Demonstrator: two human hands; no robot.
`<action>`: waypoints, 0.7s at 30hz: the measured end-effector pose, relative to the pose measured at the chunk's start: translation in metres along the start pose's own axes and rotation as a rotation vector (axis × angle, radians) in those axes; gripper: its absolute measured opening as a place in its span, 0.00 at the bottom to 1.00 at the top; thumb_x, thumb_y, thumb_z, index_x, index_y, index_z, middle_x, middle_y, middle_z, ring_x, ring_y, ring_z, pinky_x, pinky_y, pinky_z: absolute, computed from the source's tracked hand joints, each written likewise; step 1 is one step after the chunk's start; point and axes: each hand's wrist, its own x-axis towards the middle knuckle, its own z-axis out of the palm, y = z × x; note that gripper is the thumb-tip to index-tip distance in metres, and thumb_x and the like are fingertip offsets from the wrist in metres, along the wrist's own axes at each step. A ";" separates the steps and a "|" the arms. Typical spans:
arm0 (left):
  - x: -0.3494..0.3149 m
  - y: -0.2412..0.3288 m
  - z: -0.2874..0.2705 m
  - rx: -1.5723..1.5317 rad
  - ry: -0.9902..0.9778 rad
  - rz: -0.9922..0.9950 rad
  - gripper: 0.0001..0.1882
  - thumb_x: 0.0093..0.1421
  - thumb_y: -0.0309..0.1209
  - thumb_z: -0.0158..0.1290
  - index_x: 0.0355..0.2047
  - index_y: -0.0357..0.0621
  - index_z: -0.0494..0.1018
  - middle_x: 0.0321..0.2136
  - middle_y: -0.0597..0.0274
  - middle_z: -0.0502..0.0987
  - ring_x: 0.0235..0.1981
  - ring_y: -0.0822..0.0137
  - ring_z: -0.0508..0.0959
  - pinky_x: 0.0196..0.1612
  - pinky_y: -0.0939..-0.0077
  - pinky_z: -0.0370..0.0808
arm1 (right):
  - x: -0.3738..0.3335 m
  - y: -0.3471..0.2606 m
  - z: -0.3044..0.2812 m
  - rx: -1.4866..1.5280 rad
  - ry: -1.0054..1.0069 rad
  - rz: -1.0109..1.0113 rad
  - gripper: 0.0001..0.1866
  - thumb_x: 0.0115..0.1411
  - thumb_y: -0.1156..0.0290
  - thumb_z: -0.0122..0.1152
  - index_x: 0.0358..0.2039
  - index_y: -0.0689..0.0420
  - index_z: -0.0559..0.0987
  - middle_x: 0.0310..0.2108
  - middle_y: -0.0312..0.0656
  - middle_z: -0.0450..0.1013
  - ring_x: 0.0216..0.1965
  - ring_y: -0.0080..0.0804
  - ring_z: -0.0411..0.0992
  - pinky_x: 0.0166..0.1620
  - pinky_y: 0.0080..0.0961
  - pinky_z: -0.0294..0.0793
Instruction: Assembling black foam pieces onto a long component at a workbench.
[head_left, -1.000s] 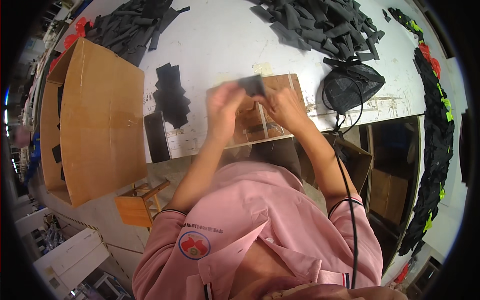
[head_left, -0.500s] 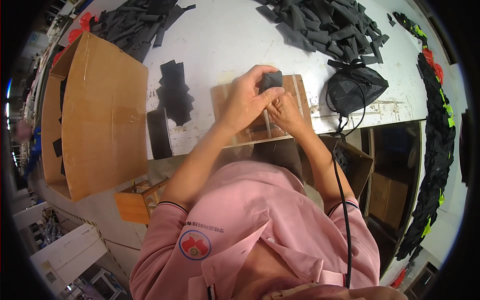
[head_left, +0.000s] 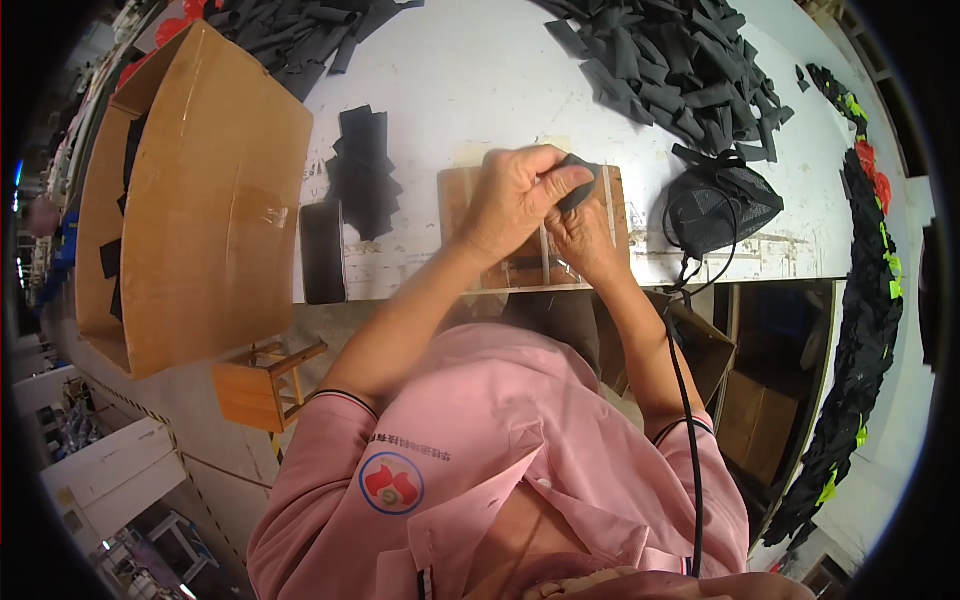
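Observation:
Both my hands meet above a wooden board at the table's front edge. My left hand is closed, thumb and fingers pinching a small black fabric piece. Just below and to the right, my right hand is closed at the lower end of the same piece; its fingertips are partly hidden. To the left of the board lies a stack of flat black fabric pieces, fanned unevenly. A large heap of rolled dark fabric pieces covers the far right of the table.
A tall cardboard box stands at the left, beside a dark phone-like slab. More dark pieces lie far left. A black mesh pouch with cords sits right of the board. A wooden stool is below left.
The view has shifted, so the table things appear slightly lower. My left hand has turned over the fabric piece, which now tilts to the right and shows less between the fingers.

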 end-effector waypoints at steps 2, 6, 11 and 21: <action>-0.006 0.002 0.010 -0.167 0.081 0.091 0.11 0.53 0.31 0.50 0.24 0.33 0.70 0.19 0.67 0.70 0.22 0.81 0.68 0.19 0.89 0.69 | 0.001 -0.011 -0.008 0.014 -0.047 0.050 0.16 0.52 0.61 0.52 0.17 0.60 0.73 0.12 0.49 0.66 0.17 0.49 0.66 0.19 0.35 0.63; -0.013 0.006 0.002 -0.514 0.223 0.092 0.10 0.53 0.31 0.49 0.28 0.36 0.72 0.24 0.63 0.73 0.26 0.76 0.72 0.30 0.84 0.69 | 0.002 -0.003 -0.021 0.011 -0.113 0.115 0.19 0.51 0.61 0.53 0.13 0.63 0.71 0.10 0.51 0.63 0.13 0.48 0.63 0.16 0.34 0.60; -0.019 -0.012 0.001 -0.467 0.255 -0.018 0.08 0.54 0.29 0.48 0.26 0.35 0.72 0.20 0.68 0.72 0.23 0.81 0.68 0.28 0.87 0.64 | 0.002 -0.002 -0.014 -0.071 -0.150 0.087 0.16 0.53 0.68 0.52 0.12 0.62 0.68 0.07 0.35 0.59 0.11 0.21 0.52 0.15 0.25 0.53; -0.047 -0.111 -0.112 1.133 0.906 -0.093 0.13 0.46 0.22 0.48 0.34 0.34 0.64 0.29 0.48 0.68 0.36 0.50 0.68 0.36 0.65 0.67 | 0.104 -0.002 -0.105 0.739 0.238 0.439 0.26 0.57 0.50 0.40 0.31 0.65 0.71 0.16 0.34 0.64 0.18 0.18 0.60 0.22 0.11 0.56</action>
